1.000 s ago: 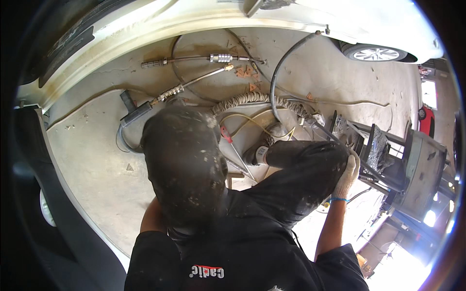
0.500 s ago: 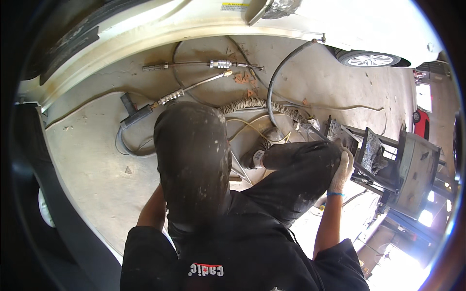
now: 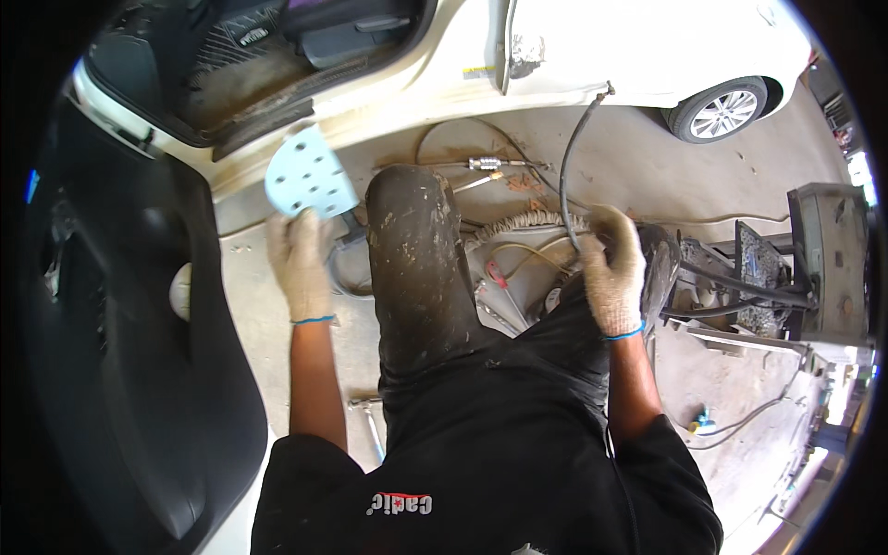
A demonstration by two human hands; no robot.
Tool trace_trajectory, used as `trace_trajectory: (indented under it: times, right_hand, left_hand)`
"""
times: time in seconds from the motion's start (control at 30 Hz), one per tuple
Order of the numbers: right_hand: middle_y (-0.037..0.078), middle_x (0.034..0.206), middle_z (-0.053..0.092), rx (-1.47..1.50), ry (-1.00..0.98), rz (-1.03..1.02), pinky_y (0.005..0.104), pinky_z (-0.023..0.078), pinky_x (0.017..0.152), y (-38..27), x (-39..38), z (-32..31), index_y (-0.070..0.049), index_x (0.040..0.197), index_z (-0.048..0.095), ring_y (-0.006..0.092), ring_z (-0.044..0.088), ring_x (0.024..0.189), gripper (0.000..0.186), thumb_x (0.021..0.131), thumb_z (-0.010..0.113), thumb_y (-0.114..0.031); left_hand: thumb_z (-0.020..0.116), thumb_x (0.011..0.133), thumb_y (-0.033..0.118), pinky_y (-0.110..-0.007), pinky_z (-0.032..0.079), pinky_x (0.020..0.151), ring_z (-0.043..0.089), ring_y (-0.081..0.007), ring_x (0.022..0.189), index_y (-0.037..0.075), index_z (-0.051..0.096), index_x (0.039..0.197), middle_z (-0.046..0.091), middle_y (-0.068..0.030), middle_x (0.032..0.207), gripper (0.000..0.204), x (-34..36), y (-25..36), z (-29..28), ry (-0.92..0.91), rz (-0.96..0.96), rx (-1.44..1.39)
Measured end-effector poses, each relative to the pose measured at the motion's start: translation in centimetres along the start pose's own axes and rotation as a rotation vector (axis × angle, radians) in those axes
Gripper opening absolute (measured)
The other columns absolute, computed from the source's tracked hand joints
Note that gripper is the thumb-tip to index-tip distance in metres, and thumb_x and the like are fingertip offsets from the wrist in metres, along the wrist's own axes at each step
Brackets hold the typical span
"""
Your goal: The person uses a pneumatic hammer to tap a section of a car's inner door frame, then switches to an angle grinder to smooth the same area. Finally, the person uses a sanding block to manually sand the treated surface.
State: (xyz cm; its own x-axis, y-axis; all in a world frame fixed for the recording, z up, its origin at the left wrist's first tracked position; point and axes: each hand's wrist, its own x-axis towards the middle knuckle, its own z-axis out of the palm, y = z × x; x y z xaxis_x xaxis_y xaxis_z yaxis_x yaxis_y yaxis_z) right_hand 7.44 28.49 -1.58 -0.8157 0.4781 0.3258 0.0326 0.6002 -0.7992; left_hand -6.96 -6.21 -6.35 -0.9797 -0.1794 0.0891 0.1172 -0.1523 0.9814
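My left hand (image 3: pixel 301 264), in a pale knit glove, pinches the lower edge of a light-blue sanding disc (image 3: pixel 310 173) with dark holes, half-round as it shows, apparently folded. It is held up in front of the white car's door sill (image 3: pixel 370 125). My right hand (image 3: pixel 614 277), gloved too, is raised over my right knee, thumb apart from the bent fingers and nothing seen between them. A black cable (image 3: pixel 566 157) hangs from the car's side and passes out of sight by the right thumb; I cannot tell whether they touch.
An open car door (image 3: pixel 139 351) stands at my left. On the floor ahead lie a slide hammer (image 3: pixel 484 164), a pleated hose sleeve (image 3: pixel 527 220) and a red-handled screwdriver (image 3: pixel 499 276). A metal machine frame (image 3: pixel 832 264) stands at the right; a wheel (image 3: pixel 721 113) lies beyond.
My left hand has come up from beside my leg, now with the sanding disc. My right hand has lifted off the knee and moved inward. The view has shifted, showing more of the car.
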Motion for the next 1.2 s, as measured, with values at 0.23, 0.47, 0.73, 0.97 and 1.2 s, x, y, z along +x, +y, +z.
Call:
trace_trajectory:
  times: [0.23, 0.47, 0.73, 0.97, 1.2]
  right_hand:
    - [0.014, 0.110, 0.062, 0.324, -0.289, -0.196, 0.0349, 0.053, 0.088, -10.3, -1.4, 0.9, -0.003, 0.130, 0.051, 0.0255, 0.065, 0.100, 0.051, 0.083, 0.071, -0.007]
    - [0.011, 0.087, 0.064, 0.530, -0.328, 0.025, 0.0305, 0.052, 0.072, -10.1, -1.8, 2.2, 0.003, 0.115, 0.056, 0.0141, 0.062, 0.078, 0.031, 0.089, 0.067, -0.009]
    - [0.008, 0.079, 0.061, 0.452, -0.698, 0.167, 0.0310, 0.048, 0.071, -7.1, -1.4, 0.9, 0.002, 0.101, 0.061, 0.0140, 0.056, 0.075, 0.017, 0.091, 0.063, -0.012]
    - [0.019, 0.113, 0.058, 0.092, -0.266, -0.228, 0.0392, 0.052, 0.085, -9.3, -1.1, 1.5, -0.002, 0.138, 0.045, 0.0291, 0.063, 0.098, 0.061, 0.083, 0.071, -0.013]
    - [0.017, 0.112, 0.062, 0.270, -0.404, -0.041, 0.0354, 0.053, 0.085, -8.9, -1.3, 3.3, 0.001, 0.133, 0.051, 0.0247, 0.065, 0.096, 0.059, 0.081, 0.074, -0.013]
  left_hand:
    - [0.057, 0.098, 0.009, -0.036, 0.058, 0.086, 0.067, -0.0209, 0.102, 0.009, 0.056, 0.123, 0.066, -0.0100, 0.115, 0.024, -7.8, 7.6, 8.8, -0.326, -0.206, -0.588]
    - [0.062, 0.095, 0.009, -0.033, 0.052, 0.091, 0.063, -0.0148, 0.099, 0.006, 0.057, 0.112, 0.064, -0.0065, 0.111, 0.018, -11.3, 7.6, 11.6, -0.420, -0.304, -0.572]
    - [0.064, 0.094, 0.008, -0.022, 0.044, 0.071, 0.052, -0.0042, 0.080, 0.002, 0.062, 0.106, 0.059, 0.0018, 0.092, 0.014, -9.5, 7.2, 9.9, -0.476, 0.023, -0.152]
    - [0.062, 0.097, 0.011, -0.024, 0.042, 0.062, 0.047, -0.0037, 0.070, 0.001, 0.061, 0.091, 0.055, 0.0021, 0.077, 0.012, -9.7, 5.7, 10.6, -0.457, 0.080, 0.036]
    - [0.067, 0.093, 0.013, -0.031, 0.042, 0.058, 0.050, -0.0143, 0.063, -0.001, 0.061, 0.080, 0.056, -0.0062, 0.070, 0.019, -9.7, 3.6, 11.4, -0.422, 0.193, 0.056]
